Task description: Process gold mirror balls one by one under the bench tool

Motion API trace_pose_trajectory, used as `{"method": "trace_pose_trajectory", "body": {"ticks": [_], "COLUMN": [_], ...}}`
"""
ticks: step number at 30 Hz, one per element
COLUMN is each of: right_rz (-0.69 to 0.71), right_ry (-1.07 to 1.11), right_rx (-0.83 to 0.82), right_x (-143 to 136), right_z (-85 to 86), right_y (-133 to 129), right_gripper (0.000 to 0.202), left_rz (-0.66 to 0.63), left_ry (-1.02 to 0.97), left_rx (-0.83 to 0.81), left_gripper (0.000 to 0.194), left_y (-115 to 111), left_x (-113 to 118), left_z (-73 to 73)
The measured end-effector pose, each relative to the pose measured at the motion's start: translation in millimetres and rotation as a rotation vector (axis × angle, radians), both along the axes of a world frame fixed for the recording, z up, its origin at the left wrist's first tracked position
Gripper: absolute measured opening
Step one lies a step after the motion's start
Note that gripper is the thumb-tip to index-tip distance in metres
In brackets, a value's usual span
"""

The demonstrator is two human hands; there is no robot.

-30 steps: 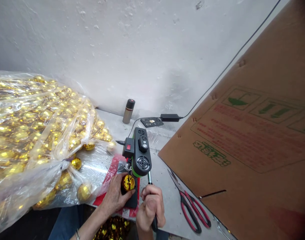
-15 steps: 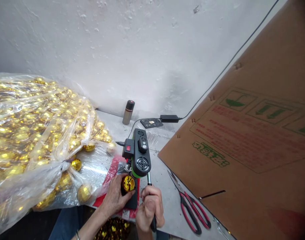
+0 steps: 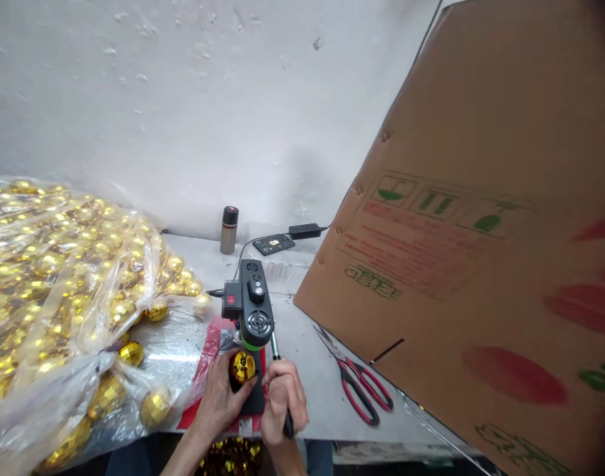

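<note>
Under the head of a small black bench drill press (image 3: 256, 301), a shiny gold mirrored ball (image 3: 243, 368) sits in the fingers of my left hand (image 3: 219, 395). Thumb and fingers wrap its sides, and a dark hole or slot shows on its top. My right hand (image 3: 284, 404) is closed round the black grip of the press's lever (image 3: 275, 345), just right of the ball. The press stands on a red plastic sheet (image 3: 187, 415). Its head hides the bit's upper part, so I cannot tell how deep the bit reaches.
On the left bulges a clear plastic bag (image 3: 84, 337) full of gold balls. Red-handled scissors (image 3: 364, 390) lie right of my hands, beside a large cardboard box (image 3: 431, 264). Behind the press are a bottle (image 3: 229, 231), a dark phone-like slab (image 3: 274, 244) and a power adapter (image 3: 305, 231).
The whole scene has shifted left in view as my head turned right, showing more of the box. Both hands keep their holds on the ball and the lever.
</note>
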State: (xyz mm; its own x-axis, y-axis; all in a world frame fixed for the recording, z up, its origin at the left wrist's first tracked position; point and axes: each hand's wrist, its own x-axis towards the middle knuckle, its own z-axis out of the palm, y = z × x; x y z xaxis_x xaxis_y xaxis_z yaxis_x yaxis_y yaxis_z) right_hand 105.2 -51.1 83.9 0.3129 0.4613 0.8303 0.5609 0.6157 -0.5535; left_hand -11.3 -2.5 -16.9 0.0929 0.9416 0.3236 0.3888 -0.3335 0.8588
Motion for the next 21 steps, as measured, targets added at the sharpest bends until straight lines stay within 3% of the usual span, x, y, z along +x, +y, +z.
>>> {"method": "trace_pose_trajectory", "body": {"ticks": [7, 15, 18, 21], "right_rz": [-0.027, -0.014, 0.011, 0.038], "right_ry": [-0.086, -0.179, -0.194, -0.132], "right_rx": [0.044, 0.108, 0.111, 0.041], "right_x": [-0.5, 5.3, 6.4, 4.5], "right_z": [0.4, -24.7, -11.3, 26.8], "right_y": [2.0, 10.6, 7.5, -0.8], "right_gripper": [0.034, 0.033, 0.034, 0.032], "left_rz": [-0.002, -0.012, -0.004, 0.011], "left_ry": [0.021, 0.038, 0.036, 0.035], "left_rx": [0.026, 0.021, 0.012, 0.009], "left_gripper": [0.046, 0.050, 0.050, 0.050], "left_y": [5.4, 4.9, 6.8, 8.9], "left_x": [-0.9, -2.5, -1.3, -0.7], "left_z": [-5.3, -4.2, -2.8, -2.4]}}
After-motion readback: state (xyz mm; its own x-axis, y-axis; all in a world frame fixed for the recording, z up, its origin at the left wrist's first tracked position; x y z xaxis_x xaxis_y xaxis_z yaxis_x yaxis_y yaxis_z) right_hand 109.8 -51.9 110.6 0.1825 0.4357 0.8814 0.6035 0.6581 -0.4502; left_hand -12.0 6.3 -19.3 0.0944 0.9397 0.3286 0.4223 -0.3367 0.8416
